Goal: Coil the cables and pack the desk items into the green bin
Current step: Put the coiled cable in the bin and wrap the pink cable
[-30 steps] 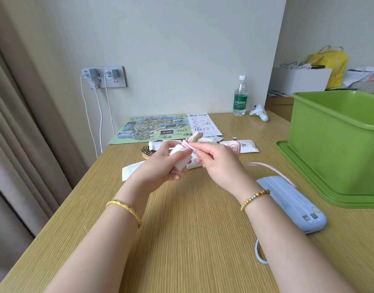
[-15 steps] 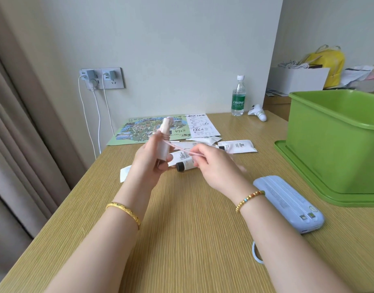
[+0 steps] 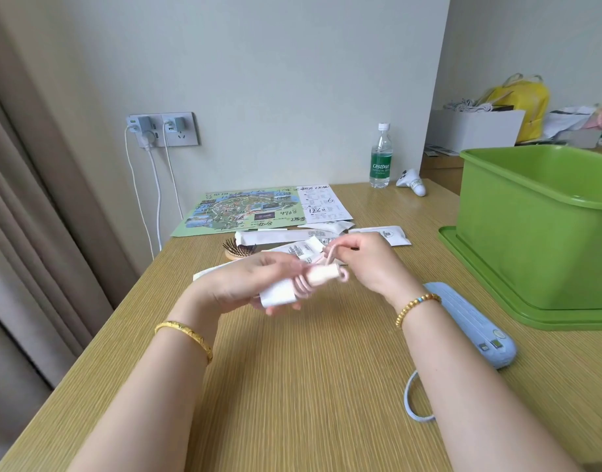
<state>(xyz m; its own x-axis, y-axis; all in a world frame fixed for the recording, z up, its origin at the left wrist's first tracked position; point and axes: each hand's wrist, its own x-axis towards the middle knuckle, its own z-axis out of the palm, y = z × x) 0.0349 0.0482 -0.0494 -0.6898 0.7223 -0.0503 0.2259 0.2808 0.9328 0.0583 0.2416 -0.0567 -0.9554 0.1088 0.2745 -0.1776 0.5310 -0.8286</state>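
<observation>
While the left hand [image 3: 245, 284] grips a small pink-and-white device [image 3: 299, 286] above the middle of the wooden table [image 3: 292, 386], its fingers curled round the white end, the right hand [image 3: 364, 264] pinches a thin pink cable [image 3: 330, 253] just above it. Several turns of that cable already lie wound round the device's middle, and a short loop sticks out at its right end. Motion blur hides the device's finer details.

To the right on the table stands the green bin [image 3: 537, 233], set on a matching green lid or tray; nothing of its inside can be made out. Between the bin and the right forearm lies a pale blue power bank [image 3: 473, 321], with a light blue strap [image 3: 412, 400] curving out from under the arm.

Behind the hands are a hairbrush [image 3: 240, 250], several white sachets [image 3: 384, 233] and a flat white packet, and further back a printed map [image 3: 245, 209] with a white sheet beside it. Near the wall stand a water bottle [image 3: 381, 158] and a small white gadget [image 3: 412, 182]. Two chargers sit in the wall socket [image 3: 163, 129], their white cords hanging behind the table's edge.
</observation>
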